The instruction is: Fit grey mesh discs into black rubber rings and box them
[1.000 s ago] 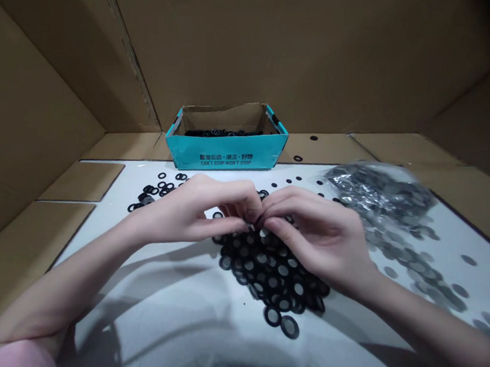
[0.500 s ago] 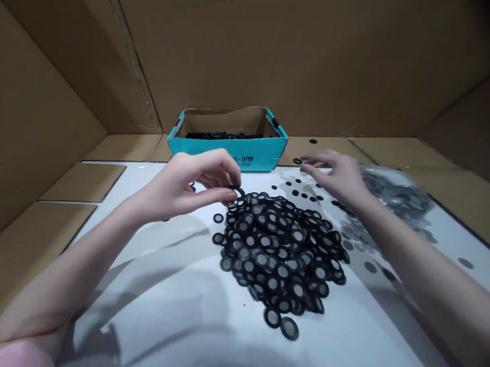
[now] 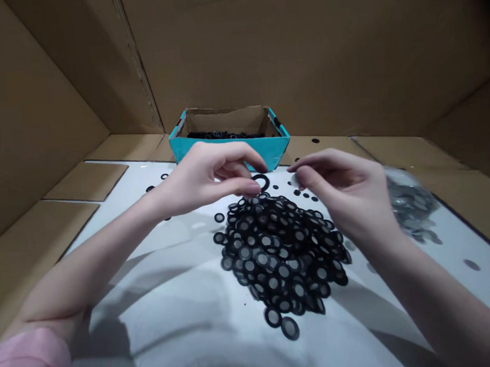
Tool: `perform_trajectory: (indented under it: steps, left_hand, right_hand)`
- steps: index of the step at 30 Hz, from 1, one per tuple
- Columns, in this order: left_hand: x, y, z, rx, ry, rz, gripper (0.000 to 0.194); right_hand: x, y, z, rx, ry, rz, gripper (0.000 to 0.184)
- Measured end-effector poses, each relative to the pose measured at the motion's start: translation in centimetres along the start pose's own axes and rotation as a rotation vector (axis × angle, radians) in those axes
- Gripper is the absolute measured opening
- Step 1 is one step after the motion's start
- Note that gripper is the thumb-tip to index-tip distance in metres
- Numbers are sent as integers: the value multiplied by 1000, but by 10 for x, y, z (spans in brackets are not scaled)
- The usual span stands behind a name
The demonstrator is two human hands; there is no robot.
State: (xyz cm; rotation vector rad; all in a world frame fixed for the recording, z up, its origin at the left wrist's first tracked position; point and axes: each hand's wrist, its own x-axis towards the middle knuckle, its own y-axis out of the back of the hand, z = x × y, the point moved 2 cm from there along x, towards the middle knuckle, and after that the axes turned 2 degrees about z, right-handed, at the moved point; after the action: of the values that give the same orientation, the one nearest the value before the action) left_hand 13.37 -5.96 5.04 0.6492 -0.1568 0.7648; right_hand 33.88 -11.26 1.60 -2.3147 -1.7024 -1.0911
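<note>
A black ring (image 3: 262,182) stands edge-up between the thumb and index finger of my left hand (image 3: 214,174), above the far side of the pile. My right hand (image 3: 347,187) pinches a small grey disc (image 3: 297,181) between thumb and forefinger, a short gap to the right of the ring. Below both hands lies a heap of black rings with grey centres (image 3: 284,248) on the white board (image 3: 169,302). Two such pieces lie at its near edge, the closest being a grey-centred ring (image 3: 290,328).
Behind my hands stands a blue open cardboard box (image 3: 276,147) holding many black rings (image 3: 224,135). A clear bag of grey discs (image 3: 413,198) lies at the right, partly behind my right hand. Small black discs (image 3: 306,195) are scattered beyond the heap. Cardboard walls (image 3: 294,49) enclose the board.
My hands were together over the heap, then parted, my right hand reaching toward the bag. Now it has come back left with a grey disc. My left hand has shifted slightly right with the ring.
</note>
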Motion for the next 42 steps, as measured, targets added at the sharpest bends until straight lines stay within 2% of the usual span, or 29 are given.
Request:
perform_trajectory:
  steps: [2,5,9,13,16,18,20,23,27,34,42]
  left_hand:
    - [3,-5,4,-40,-7,-5,18]
    - [2,-9,9,-92,-29,-22,23]
    - [-2,-11,12,-192,-25,-60,26]
    - [-3,-14,12,-266,-14,-63,26]
    - [-3,-15,10,-302,-17,-62,25]
    - [-4,-15,9,-311,-14,-61,25]
    - [-5,-13,9,-287,-6,-66,25]
    - [-6,-12,9,-206,22,-86,22]
    - [-7,-14,10,-165,78,-122,12]
    - [-7,-18,9,-154,88,-109,11]
    - [-9,-18,10,-214,178,-216,12]
  right_hand:
    - [-9,-8,-21,54,55,-22,3]
    - [-18,-13,-36,91,165,36,16]
    - [-24,-15,-34,74,303,148,26]
    - [-23,-17,-33,46,350,169,24]
    - [-19,-18,-37,-4,353,126,16]
    - [-16,-19,-40,-89,381,41,7]
    - [-15,-20,-42,-175,428,-42,15]
    - [-15,-21,-41,-239,470,-74,23]
    - [-17,-21,-36,-255,479,-74,21]
    - [-17,-18,-31,-133,475,-177,16]
    - [-18,-17,-30,68,262,-222,19]
